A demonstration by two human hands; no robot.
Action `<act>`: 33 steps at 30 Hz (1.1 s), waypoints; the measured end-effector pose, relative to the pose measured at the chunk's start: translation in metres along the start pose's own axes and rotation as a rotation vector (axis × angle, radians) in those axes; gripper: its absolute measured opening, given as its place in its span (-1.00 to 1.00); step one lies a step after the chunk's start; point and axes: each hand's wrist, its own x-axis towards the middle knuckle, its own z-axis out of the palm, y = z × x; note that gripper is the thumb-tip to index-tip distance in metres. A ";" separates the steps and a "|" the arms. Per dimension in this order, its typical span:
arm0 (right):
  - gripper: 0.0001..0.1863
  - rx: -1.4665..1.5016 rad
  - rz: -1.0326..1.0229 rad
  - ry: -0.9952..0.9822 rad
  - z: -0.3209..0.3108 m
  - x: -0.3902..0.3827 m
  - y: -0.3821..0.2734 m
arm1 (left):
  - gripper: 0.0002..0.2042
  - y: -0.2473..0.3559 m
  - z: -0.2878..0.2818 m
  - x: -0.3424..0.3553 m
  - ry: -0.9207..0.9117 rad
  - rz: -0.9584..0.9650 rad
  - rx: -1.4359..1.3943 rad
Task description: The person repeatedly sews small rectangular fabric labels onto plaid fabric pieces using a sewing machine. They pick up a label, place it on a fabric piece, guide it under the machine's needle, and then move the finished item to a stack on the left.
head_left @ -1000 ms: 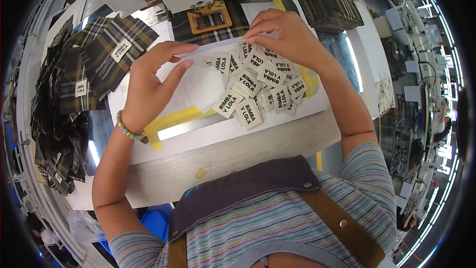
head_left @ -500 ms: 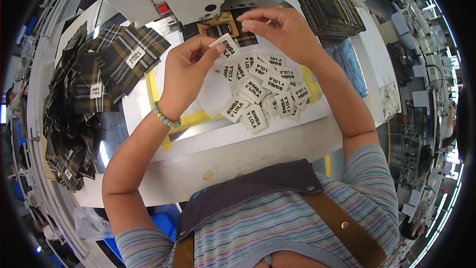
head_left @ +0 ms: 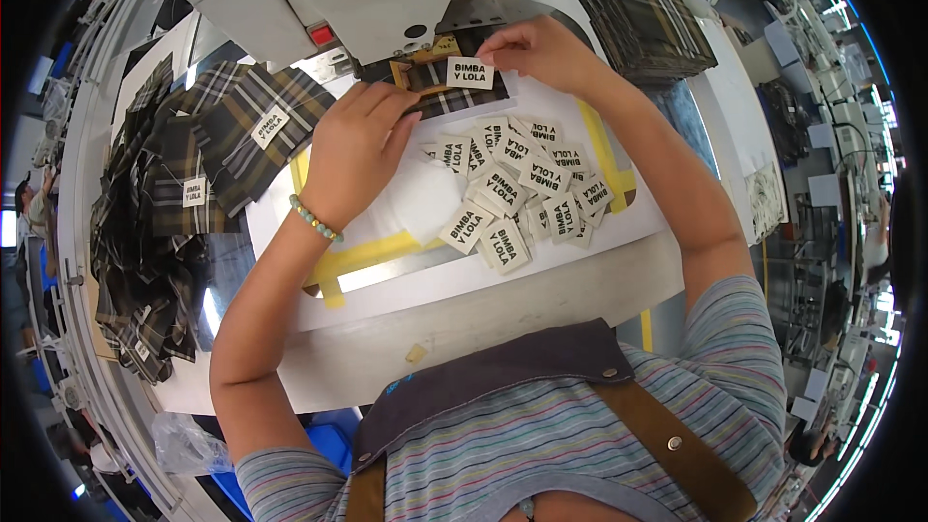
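My right hand (head_left: 541, 53) pinches a white woven label (head_left: 470, 72) with dark lettering by its right edge, over the plaid fabric piece (head_left: 483, 95) under the sewing machine head (head_left: 372, 0). A tan metal clamp frame (head_left: 404, 75) lies on that fabric. My left hand (head_left: 360, 140) is at the frame's near left side, its fingers reaching to the frame and the thumb apart from them; it holds no label. Just in front of both hands, a loose pile of similar labels (head_left: 541, 174) covers the white work plate.
Plaid pieces with labels on them (head_left: 237, 126) are heaped on the left. A tall stack of plaid pieces (head_left: 648, 24) stands at the back right. Yellow tape (head_left: 382, 253) edges the white plate. A clear plastic bag (head_left: 188, 445) hangs low left.
The label has passed from my left hand to my right and now lies over the fabric by the frame. My left hand has moved down slightly, its fingers now at the frame.
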 end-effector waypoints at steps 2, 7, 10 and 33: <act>-0.74 -0.015 -0.052 -0.068 0.001 0.025 0.007 | -0.80 -0.008 0.005 -0.002 0.016 0.096 0.005; -0.73 -0.150 -0.149 -0.171 0.011 0.059 -0.005 | -0.73 -0.019 0.009 -0.004 0.064 0.159 0.010; -0.67 -0.186 -0.201 -0.142 0.018 0.067 -0.006 | -0.68 -0.018 0.008 -0.006 -0.028 0.070 -0.023; -0.67 -0.254 -0.280 -0.199 0.006 0.077 -0.008 | -0.62 -0.023 0.019 -0.004 -0.088 -0.067 -0.084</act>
